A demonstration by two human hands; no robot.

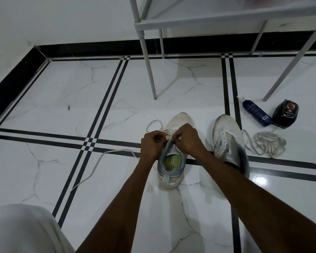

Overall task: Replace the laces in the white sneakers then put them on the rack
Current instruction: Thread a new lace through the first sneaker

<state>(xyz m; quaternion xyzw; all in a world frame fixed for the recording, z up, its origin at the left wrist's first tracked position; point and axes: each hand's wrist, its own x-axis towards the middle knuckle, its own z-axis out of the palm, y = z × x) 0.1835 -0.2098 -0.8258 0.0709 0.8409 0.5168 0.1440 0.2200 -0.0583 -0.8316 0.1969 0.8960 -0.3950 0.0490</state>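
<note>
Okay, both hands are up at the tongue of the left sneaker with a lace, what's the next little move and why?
Probably pull the lace through the eyelet. Both hands, left and right, pinch at the top of the sneaker, and a long slack tail trails left across the floor, with a loop by the toe. The other sneaker has no lace.

Light: dim, cool, from overhead.
Glare: bright spot on the floor point(260, 180) near its right edge.
Distortion: wide-angle bending at the edges.
Focus: mostly sharp.
</note>
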